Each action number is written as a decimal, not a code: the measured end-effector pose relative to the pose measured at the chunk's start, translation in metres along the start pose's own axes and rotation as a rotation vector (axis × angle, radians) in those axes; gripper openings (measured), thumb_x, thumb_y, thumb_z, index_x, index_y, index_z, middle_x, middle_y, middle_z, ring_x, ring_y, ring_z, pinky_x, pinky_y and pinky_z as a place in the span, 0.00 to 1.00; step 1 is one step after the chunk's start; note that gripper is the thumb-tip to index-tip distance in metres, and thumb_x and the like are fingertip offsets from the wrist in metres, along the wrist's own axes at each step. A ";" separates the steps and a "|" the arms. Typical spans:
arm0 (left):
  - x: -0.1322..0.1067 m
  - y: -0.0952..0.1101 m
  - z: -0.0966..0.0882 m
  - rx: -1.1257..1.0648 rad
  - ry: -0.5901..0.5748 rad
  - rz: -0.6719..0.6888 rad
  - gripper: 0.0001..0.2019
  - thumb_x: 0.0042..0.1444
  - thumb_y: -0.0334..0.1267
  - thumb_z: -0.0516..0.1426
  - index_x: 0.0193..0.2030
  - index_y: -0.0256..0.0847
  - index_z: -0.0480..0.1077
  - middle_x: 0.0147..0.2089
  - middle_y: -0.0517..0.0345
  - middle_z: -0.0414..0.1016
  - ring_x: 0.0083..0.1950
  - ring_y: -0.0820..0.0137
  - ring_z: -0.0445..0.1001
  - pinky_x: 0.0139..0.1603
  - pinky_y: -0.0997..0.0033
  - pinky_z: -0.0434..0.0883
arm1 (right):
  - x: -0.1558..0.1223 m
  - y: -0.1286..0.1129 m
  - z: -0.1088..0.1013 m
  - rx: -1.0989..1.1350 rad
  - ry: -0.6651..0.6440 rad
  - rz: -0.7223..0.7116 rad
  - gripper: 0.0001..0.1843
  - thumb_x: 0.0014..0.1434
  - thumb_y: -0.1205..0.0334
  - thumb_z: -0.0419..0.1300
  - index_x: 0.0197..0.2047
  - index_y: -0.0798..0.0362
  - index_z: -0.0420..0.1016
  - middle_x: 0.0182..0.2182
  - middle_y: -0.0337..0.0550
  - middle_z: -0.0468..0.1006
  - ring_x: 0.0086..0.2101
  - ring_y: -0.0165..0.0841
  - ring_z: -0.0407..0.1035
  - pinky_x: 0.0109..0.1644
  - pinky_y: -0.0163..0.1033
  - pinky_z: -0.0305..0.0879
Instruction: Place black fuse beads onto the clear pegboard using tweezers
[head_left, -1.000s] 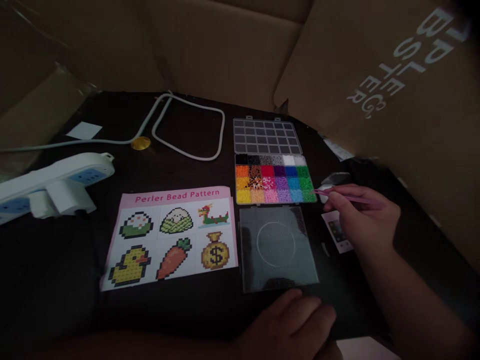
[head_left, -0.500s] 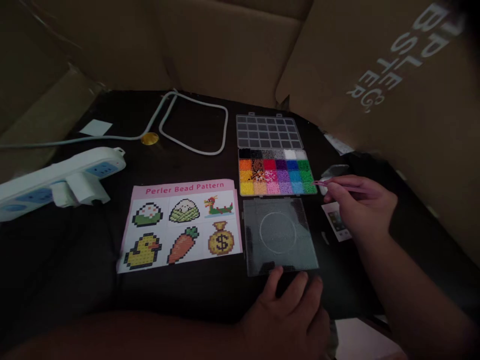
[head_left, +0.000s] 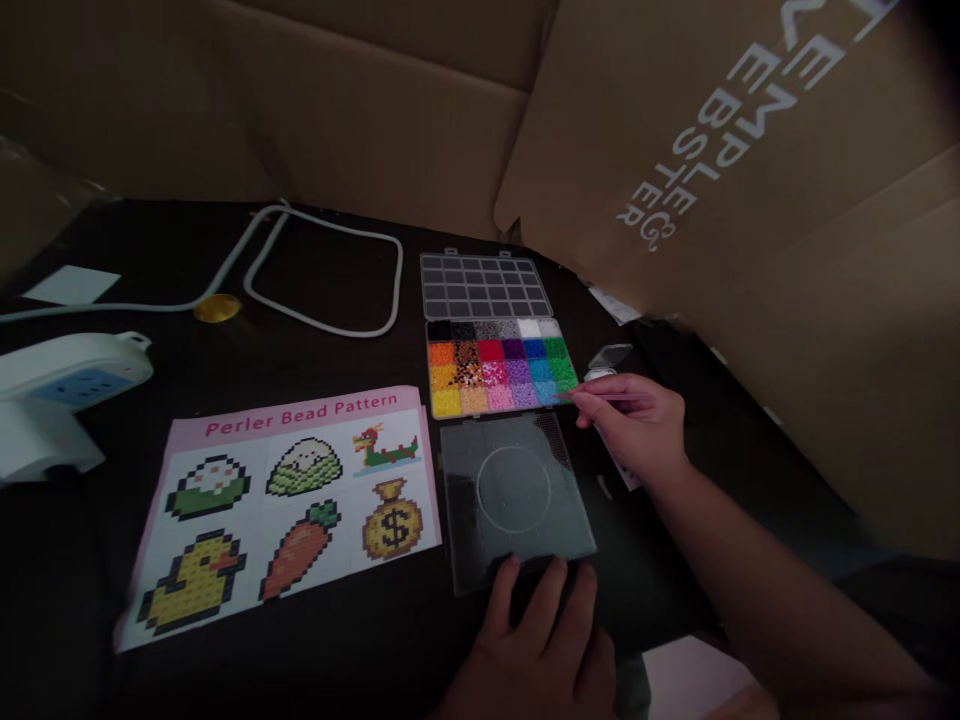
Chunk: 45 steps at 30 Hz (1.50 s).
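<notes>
Pink tweezers (head_left: 626,396) are held between the thumb and fingers of my right hand (head_left: 637,425). Their tip is at the lower right of the bead box (head_left: 504,368), over the blue and green compartments; whether a bead is in the tip is too small to tell. Several colours of small beads fill the box. In front of it lies a clear square pegboard (head_left: 517,500) with a circle in its middle. My left hand (head_left: 536,650) has its fingers spread, the fingertips at the board's near edge. The pattern sheet (head_left: 345,415) with pixel pictures lies left of the board.
The box's clear lid (head_left: 486,287) lies folded back. A small open container (head_left: 609,358) stands beyond my right hand. On the left are a power strip (head_left: 75,385), a grey cable (head_left: 322,325), a gold disc (head_left: 217,308) and white paper (head_left: 73,285). Cardboard walls (head_left: 375,130) enclose the table.
The view has turned right and tilted, so everything sits further left. My right hand has moved the tweezers slightly left over the bead box. My left hand stays at the pegboard's near edge.
</notes>
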<state>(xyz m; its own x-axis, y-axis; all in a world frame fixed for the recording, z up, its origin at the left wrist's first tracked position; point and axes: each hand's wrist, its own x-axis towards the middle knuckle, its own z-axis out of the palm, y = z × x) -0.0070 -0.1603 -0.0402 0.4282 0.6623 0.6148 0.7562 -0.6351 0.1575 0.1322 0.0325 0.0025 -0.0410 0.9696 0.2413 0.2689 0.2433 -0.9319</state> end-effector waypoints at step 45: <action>0.000 0.001 -0.002 -0.024 -0.055 -0.004 0.06 0.61 0.41 0.59 0.42 0.44 0.74 0.55 0.51 0.76 0.56 0.59 0.70 0.69 0.43 0.44 | 0.001 0.004 0.000 -0.015 -0.040 0.013 0.04 0.50 0.62 0.71 0.30 0.52 0.81 0.24 0.41 0.81 0.21 0.28 0.73 0.24 0.33 0.72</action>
<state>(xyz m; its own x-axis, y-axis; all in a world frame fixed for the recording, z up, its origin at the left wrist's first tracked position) -0.0069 -0.1617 -0.0380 0.4522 0.6853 0.5709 0.7462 -0.6413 0.1787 0.1330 0.0344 -0.0008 -0.0755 0.9731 0.2178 0.2836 0.2303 -0.9309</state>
